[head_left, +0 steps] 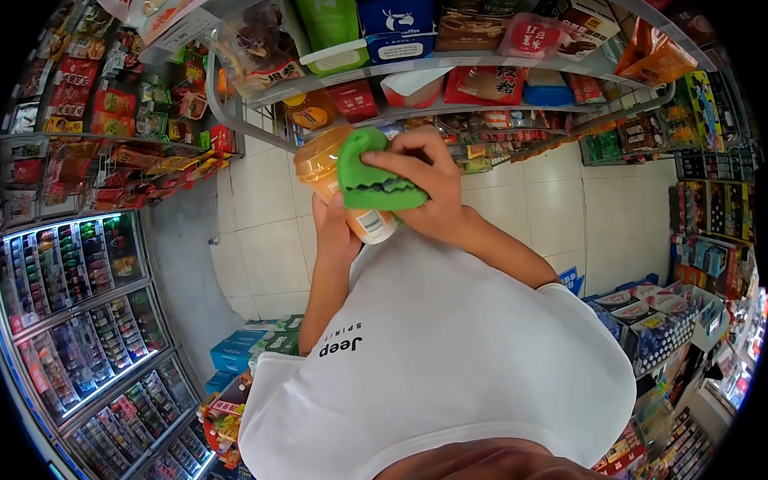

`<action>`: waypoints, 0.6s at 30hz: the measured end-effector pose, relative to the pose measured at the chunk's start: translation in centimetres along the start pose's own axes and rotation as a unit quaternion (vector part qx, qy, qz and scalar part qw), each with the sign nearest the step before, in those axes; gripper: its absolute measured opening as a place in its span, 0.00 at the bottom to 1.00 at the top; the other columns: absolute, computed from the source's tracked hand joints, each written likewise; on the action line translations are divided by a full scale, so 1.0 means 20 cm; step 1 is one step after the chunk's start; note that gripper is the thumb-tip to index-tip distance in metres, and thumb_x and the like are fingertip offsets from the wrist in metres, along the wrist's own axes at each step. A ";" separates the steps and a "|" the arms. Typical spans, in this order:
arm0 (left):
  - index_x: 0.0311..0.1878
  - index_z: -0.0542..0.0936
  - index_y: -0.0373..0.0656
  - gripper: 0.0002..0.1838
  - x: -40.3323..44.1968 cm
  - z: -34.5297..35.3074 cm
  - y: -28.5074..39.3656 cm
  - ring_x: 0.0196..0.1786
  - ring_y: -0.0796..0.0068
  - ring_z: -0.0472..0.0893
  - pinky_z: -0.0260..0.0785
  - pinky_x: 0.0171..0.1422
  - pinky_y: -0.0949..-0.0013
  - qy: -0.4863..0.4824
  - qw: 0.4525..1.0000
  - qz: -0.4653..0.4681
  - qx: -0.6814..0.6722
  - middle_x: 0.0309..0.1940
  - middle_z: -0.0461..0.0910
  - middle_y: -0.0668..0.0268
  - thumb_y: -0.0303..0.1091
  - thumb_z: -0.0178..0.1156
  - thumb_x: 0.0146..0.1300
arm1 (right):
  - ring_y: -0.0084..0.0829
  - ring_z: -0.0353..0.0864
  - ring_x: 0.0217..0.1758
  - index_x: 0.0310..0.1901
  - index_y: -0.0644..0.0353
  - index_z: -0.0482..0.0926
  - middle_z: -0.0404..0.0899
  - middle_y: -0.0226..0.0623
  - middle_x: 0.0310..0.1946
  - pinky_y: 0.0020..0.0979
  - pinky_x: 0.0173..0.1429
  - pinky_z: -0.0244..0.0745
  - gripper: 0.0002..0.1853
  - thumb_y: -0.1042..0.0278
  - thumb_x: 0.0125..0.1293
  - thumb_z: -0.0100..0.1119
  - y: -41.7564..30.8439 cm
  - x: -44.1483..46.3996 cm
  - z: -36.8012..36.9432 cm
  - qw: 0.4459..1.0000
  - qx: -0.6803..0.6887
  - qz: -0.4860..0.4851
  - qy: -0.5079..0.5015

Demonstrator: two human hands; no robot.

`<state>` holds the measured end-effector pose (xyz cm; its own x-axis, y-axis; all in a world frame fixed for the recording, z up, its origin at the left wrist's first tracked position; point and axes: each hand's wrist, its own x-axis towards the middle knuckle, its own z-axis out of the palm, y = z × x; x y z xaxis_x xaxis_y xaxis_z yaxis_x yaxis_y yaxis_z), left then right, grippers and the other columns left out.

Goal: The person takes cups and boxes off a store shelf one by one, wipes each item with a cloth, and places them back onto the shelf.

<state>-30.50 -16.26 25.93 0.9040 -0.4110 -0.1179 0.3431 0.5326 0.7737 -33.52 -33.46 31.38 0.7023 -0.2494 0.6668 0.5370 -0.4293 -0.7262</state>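
An orange cup (319,161) with a lid and a barcode on its side is tilted in front of my chest. My left hand (336,228) is closed around its lower part, the fingers partly hidden behind it. My right hand (428,183) grips a bright green cloth (373,177), folded, with a dark wavy edge. The cloth lies against the cup's side and covers part of it. Just beyond my hands is a shelf (371,113) of packaged goods.
Bags and boxes line the upper shelf, including a green pouch (325,18) and a blue pouch (397,19). A drinks cooler (82,301) stands at left. Stacked cartons (648,307) are at right, and a tiled floor (261,236) lies below.
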 end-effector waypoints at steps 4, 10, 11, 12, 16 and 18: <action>0.73 0.65 0.38 0.38 0.08 0.01 0.07 0.62 0.64 0.83 0.79 0.65 0.61 -0.035 0.999 0.032 0.022 0.65 0.77 0.57 0.50 0.68 0.69 | 0.36 0.75 0.45 0.52 0.48 0.90 0.74 0.32 0.43 0.37 0.48 0.73 0.26 0.70 0.46 0.80 -0.01 -0.04 -0.04 0.983 0.005 -0.129 -0.130; 0.72 0.67 0.38 0.43 0.03 0.13 0.10 0.61 0.64 0.83 0.76 0.68 0.60 -0.017 0.997 0.068 0.032 0.62 0.80 0.58 0.60 0.67 0.65 | 0.36 0.75 0.44 0.51 0.55 0.89 0.73 0.34 0.44 0.35 0.48 0.72 0.25 0.69 0.47 0.80 -0.03 0.01 -0.04 0.993 -0.035 -0.111 0.015; 0.72 0.68 0.38 0.43 0.03 0.14 0.12 0.60 0.64 0.83 0.77 0.66 0.60 -0.012 0.999 0.049 0.014 0.62 0.80 0.58 0.62 0.64 0.66 | 0.36 0.75 0.44 0.51 0.55 0.89 0.73 0.34 0.44 0.35 0.48 0.72 0.25 0.69 0.47 0.80 -0.03 0.01 -0.03 0.994 -0.035 -0.103 0.030; 0.71 0.68 0.37 0.43 0.02 0.16 0.15 0.59 0.64 0.83 0.77 0.65 0.60 -0.009 1.000 0.029 -0.005 0.61 0.81 0.58 0.64 0.61 0.67 | 0.35 0.75 0.44 0.51 0.54 0.89 0.74 0.33 0.43 0.34 0.48 0.71 0.25 0.69 0.47 0.80 -0.05 0.01 -0.05 0.991 -0.016 -0.125 -0.033; 0.70 0.70 0.37 0.43 0.06 0.09 0.15 0.57 0.64 0.84 0.79 0.59 0.61 -0.044 0.999 0.019 -0.001 0.58 0.82 0.57 0.68 0.55 0.68 | 0.34 0.76 0.45 0.52 0.51 0.89 0.75 0.31 0.43 0.38 0.49 0.75 0.25 0.69 0.47 0.80 -0.05 -0.03 -0.04 0.970 -0.022 -0.184 -0.158; 0.70 0.70 0.37 0.43 0.05 0.10 0.12 0.57 0.64 0.84 0.80 0.59 0.61 -0.040 0.998 0.047 0.008 0.58 0.82 0.56 0.67 0.56 0.69 | 0.35 0.76 0.44 0.52 0.50 0.89 0.75 0.31 0.43 0.38 0.49 0.76 0.25 0.69 0.48 0.79 -0.06 0.02 -0.06 0.987 -0.037 -0.128 -0.086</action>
<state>-29.16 -16.78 28.91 0.9086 -0.4176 0.0041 0.2539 0.5601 0.7886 -34.40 -34.03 32.84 0.6205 0.0247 0.7838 0.6762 -0.5231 -0.5188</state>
